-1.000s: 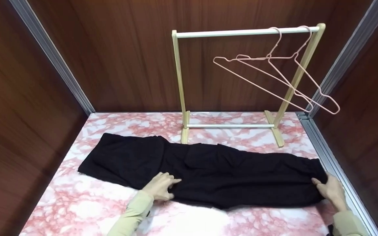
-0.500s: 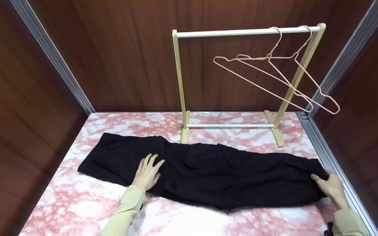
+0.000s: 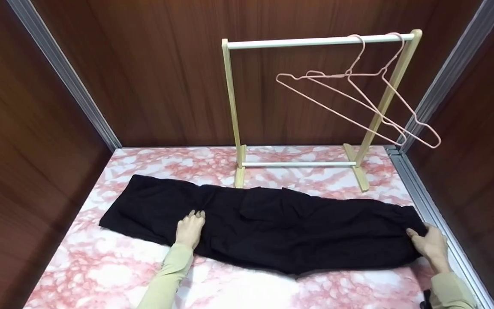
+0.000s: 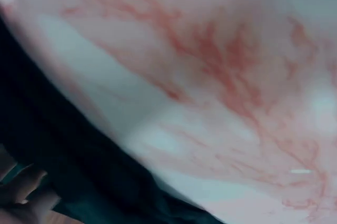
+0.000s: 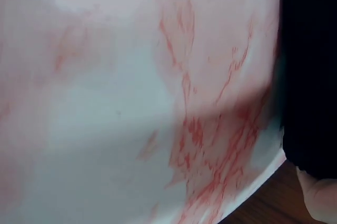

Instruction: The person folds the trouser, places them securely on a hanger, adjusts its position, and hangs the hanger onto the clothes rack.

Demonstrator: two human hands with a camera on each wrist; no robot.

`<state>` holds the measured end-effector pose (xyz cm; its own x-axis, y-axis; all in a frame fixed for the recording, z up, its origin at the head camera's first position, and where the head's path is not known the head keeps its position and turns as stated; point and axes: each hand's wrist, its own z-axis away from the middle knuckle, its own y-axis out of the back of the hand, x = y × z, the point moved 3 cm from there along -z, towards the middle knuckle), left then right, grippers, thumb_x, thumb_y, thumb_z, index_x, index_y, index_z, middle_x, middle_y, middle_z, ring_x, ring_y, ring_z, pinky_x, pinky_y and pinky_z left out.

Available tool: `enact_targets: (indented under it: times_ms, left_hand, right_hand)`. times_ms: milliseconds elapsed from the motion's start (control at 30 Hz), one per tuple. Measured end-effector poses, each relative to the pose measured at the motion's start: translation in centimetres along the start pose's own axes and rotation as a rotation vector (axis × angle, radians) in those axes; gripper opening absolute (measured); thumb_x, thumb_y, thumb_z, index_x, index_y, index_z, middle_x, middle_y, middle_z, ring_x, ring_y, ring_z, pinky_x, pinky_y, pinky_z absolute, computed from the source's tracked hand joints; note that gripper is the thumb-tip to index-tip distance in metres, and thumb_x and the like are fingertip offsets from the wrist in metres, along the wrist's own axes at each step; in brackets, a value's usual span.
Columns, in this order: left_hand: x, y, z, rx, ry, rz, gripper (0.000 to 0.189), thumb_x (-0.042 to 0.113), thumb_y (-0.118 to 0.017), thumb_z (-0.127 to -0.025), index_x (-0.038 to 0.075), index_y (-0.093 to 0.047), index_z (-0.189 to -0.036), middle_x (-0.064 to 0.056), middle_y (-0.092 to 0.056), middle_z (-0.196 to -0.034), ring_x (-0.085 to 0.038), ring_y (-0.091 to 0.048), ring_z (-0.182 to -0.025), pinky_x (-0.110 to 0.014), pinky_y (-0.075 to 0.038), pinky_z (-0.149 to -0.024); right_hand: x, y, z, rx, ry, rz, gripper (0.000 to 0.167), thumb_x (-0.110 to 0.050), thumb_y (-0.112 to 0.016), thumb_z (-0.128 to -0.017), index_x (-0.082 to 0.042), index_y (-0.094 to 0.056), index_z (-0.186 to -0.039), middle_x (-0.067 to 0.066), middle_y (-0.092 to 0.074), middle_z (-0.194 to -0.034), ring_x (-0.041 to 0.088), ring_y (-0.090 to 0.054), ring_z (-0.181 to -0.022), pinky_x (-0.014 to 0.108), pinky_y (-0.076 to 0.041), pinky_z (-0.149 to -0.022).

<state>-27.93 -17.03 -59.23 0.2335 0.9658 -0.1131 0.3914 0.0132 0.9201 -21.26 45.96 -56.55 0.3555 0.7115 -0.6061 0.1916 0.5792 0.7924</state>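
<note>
The tabletop (image 3: 114,274) is bearing the garment (image 3: 251,236) nearly from left edge to right, before the rack (image 3: 231,94) and its hangers (image 3: 348,74). Apparently to hold the garment straight, the right hand (image 3: 433,244) is pinching its end near the right edge, and the left hand (image 3: 190,228) is gripping it closer to the left.

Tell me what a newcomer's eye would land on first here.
First, the long black garment stretched across the pink-and-white marbled table, with the left hand on its left half and the right hand gripping its right end. Next, two pink hangers at the right of the rail on the rack behind it.
</note>
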Motion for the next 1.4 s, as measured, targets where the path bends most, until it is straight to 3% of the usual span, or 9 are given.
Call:
enact_targets:
  times_ms: [167,267,433,533,700,867,1100,1233,1400]
  left_hand:
    - [-1.1,0.3,-0.5,0.062,0.037,-0.019,0.036,-0.005,-0.051,-0.087,-0.004,-0.066,-0.119,-0.017,-0.071,-0.115,-0.033,-0.070,-0.103,-0.048,-0.060,-0.064]
    - [-2.1,0.5,-0.4,0.026,0.080,-0.011,0.037,-0.004,-0.054,-0.087,-0.003,-0.066,-0.121,-0.017,-0.070,-0.121,-0.033,-0.065,-0.118,-0.048,-0.059,-0.085]
    - [-3.4,0.1,0.3,-0.228,0.230,0.160,0.042,0.008,-0.054,-0.092,-0.001,-0.059,-0.133,-0.021,-0.060,-0.138,-0.038,-0.051,-0.135,-0.065,-0.038,-0.110]
    - [-3.7,-0.3,0.6,-0.363,0.327,0.288,0.048,0.017,-0.044,-0.099,0.004,-0.049,-0.146,-0.022,-0.044,-0.154,-0.041,-0.037,-0.146,-0.079,-0.024,-0.110]
    - [-4.0,-0.7,0.7,-0.493,0.432,0.422,0.053,0.027,-0.037,-0.104,0.015,-0.036,-0.156,-0.018,-0.021,-0.167,-0.044,-0.013,-0.155,-0.090,-0.007,-0.103]
    - [-4.9,-0.8,1.1,-0.556,0.530,0.519,0.062,0.040,-0.037,-0.104,0.018,-0.023,-0.160,-0.016,-0.001,-0.170,-0.044,0.007,-0.156,-0.093,0.000,-0.098]
    - [-7.8,-0.8,1.7,-0.428,0.685,0.544,0.064,0.043,-0.033,-0.105,0.009,-0.023,-0.158,-0.017,0.001,-0.169,-0.044,0.004,-0.154,-0.085,-0.015,-0.107]
    - [-9.9,-0.4,2.2,-0.240,0.841,0.578,0.057,0.029,-0.041,-0.102,0.001,-0.030,-0.150,-0.029,-0.005,-0.161,-0.057,-0.008,-0.143,-0.075,-0.031,-0.108]
    - [-12.6,0.1,3.0,-0.099,1.103,0.773,0.060,0.021,-0.051,-0.095,0.003,-0.026,-0.147,-0.041,-0.010,-0.152,-0.065,-0.018,-0.136,-0.068,-0.025,-0.114]
  right_hand:
    - [0.0,0.2,0.2,0.125,0.037,-0.002,0.049,-0.020,-0.054,-0.099,0.007,-0.048,-0.139,0.041,-0.048,-0.138,0.062,-0.045,-0.125,0.067,-0.038,-0.103]
    - [0.3,0.4,0.3,0.152,0.072,0.050,0.046,-0.019,-0.052,-0.100,0.005,-0.048,-0.139,0.041,-0.048,-0.136,0.064,-0.045,-0.124,0.069,-0.039,-0.099]
    - [0.3,0.5,0.4,0.064,0.049,0.150,0.058,-0.021,-0.051,-0.099,0.007,-0.032,-0.147,0.046,-0.038,-0.141,0.067,-0.039,-0.123,0.073,-0.036,-0.097]
    - [-1.0,0.3,0.6,0.142,0.061,0.192,0.068,-0.017,-0.055,-0.093,0.008,-0.027,-0.149,0.047,-0.032,-0.142,0.069,-0.032,-0.124,0.076,-0.027,-0.099]
    - [-4.7,-1.4,1.0,0.274,0.281,0.239,0.066,-0.010,-0.063,-0.083,0.007,-0.038,-0.142,0.040,-0.034,-0.141,0.066,-0.030,-0.126,0.078,-0.023,-0.100]
    - [-7.7,-4.4,1.4,0.119,0.513,0.163,0.059,-0.013,-0.070,-0.086,0.007,-0.048,-0.137,0.035,-0.036,-0.147,0.061,-0.031,-0.132,0.075,-0.023,-0.108]
    - [-7.9,-7.4,0.9,-0.253,0.431,0.186,0.081,-0.041,-0.062,-0.096,0.008,-0.030,-0.151,0.043,-0.017,-0.156,0.071,-0.013,-0.139,0.079,-0.015,-0.111]
    - [-7.5,-8.1,0.5,-0.325,0.397,0.248,0.087,-0.050,-0.060,-0.095,0.006,-0.027,-0.153,0.043,-0.015,-0.156,0.072,-0.010,-0.140,0.082,-0.015,-0.110]
    - [-6.8,-8.6,0.4,-0.355,0.383,0.211,0.090,-0.055,-0.059,-0.094,0.002,-0.024,-0.155,0.041,-0.010,-0.158,0.070,-0.003,-0.142,0.082,-0.007,-0.110]
